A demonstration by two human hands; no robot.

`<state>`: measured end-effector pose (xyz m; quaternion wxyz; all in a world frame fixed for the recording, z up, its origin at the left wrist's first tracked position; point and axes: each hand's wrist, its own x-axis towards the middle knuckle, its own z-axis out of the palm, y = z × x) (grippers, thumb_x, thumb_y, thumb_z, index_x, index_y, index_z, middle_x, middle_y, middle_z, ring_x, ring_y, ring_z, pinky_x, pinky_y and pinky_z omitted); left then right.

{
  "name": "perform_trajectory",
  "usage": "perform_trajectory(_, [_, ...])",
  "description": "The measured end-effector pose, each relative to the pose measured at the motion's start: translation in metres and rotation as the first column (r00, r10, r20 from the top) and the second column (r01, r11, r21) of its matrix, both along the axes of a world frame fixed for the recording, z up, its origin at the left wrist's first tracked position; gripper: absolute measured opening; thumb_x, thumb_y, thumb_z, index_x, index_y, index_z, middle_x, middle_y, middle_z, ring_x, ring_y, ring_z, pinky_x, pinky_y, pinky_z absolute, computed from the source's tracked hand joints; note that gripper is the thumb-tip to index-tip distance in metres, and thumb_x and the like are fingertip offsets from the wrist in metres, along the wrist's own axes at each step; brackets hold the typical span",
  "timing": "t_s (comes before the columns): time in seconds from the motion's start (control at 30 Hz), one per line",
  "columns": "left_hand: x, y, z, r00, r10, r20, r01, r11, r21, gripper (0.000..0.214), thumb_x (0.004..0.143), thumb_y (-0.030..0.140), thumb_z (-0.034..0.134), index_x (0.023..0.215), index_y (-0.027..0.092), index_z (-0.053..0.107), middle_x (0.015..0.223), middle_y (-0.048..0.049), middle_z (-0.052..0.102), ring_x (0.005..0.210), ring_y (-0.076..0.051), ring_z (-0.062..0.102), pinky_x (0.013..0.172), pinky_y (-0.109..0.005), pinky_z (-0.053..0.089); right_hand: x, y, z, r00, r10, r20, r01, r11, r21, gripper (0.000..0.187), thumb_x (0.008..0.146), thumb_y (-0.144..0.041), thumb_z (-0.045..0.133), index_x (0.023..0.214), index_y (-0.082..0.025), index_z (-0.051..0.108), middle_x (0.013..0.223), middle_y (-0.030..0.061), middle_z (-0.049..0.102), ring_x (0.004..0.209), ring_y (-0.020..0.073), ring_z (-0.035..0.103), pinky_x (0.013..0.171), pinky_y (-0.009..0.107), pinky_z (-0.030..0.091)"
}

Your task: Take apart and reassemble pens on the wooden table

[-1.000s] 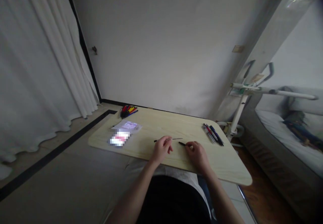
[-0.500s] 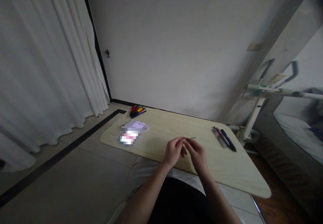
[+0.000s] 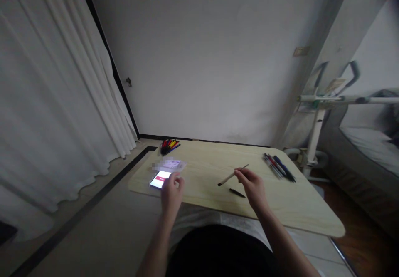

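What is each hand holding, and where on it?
The right hand pinches a thin pen near its far end; the left hand holds nothing, resting by the phone.

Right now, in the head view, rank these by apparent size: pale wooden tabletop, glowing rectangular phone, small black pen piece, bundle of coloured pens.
1. pale wooden tabletop
2. glowing rectangular phone and bundle of coloured pens: alike, bundle farther off, so tied
3. small black pen piece

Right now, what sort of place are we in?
Likely a room in a home, not a lab: what looks like a bed at right, long white curtains at left, and a small wooden table where the right hand holds a pen and the left hand touches a phone.
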<state>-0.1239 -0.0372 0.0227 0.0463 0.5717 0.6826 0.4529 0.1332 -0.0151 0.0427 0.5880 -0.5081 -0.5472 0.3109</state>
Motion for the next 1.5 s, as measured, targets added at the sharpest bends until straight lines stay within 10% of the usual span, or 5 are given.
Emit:
perform_trajectory(0.13, [-0.040, 0.003, 0.003, 0.899, 0.273, -0.343, -0.317, 0.945, -0.078, 0.048, 0.073, 0.049, 0.044, 0.107, 0.015, 0.050, 0.096, -0.0140, 0.057, 0.094, -0.030, 0.049, 0.078, -0.040, 0.036, 0.005, 0.002, -0.004, 1.000, 0.003, -0.006, -0.003, 1.000, -0.018, 0.032, 0.068, -0.045, 0.059, 0.073, -0.014, 0.064, 0.062, 0.0022, 0.058, 0.054, 0.0117, 0.047, 0.050, 0.022, 0.036])
perform_trajectory(0.3, [-0.049, 0.019, -0.001, 0.842, 0.321, -0.433, -0.450, 0.861, -0.236, 0.078, 0.066, 0.064, 0.041, 0.123, 0.010, 0.036, 0.107, -0.0208, 0.053, 0.101, -0.036, 0.045, 0.078, -0.047, 0.034, 0.003, -0.002, -0.010, 0.999, 0.015, -0.029, -0.016, 1.000, -0.019, 0.030, 0.068, -0.044, 0.059, 0.070, -0.014, 0.063, 0.063, 0.0028, 0.058, 0.056, 0.0129, 0.048, 0.051, 0.023, 0.038])
perform_trajectory(0.63, [-0.049, 0.044, -0.010, 0.843, 0.279, -0.461, -0.431, 0.862, -0.267, 0.081, 0.067, 0.061, 0.042, 0.129, 0.011, 0.027, 0.113, -0.0212, 0.050, 0.104, -0.035, 0.044, 0.083, -0.048, 0.030, -0.025, -0.037, -0.036, 0.964, 0.120, -0.239, -0.144, 0.986, -0.082, 0.027, 0.071, -0.041, 0.058, 0.076, -0.015, 0.060, 0.060, 0.0015, 0.056, 0.055, 0.0126, 0.051, 0.053, 0.023, 0.043])
perform_trajectory(1.5, [-0.046, 0.067, -0.003, 0.842, 0.208, -0.498, -0.386, 0.877, -0.285, 0.061, 0.068, 0.053, 0.046, 0.113, 0.012, 0.042, 0.105, -0.0197, 0.055, 0.103, -0.035, 0.044, 0.079, -0.048, 0.031, -0.025, -0.008, -0.041, 0.974, 0.209, -0.085, -0.217, 0.971, -0.096, 0.031, 0.070, -0.045, 0.056, 0.063, -0.014, 0.056, 0.070, 0.0042, 0.060, 0.052, 0.0106, 0.049, 0.046, 0.021, 0.040])
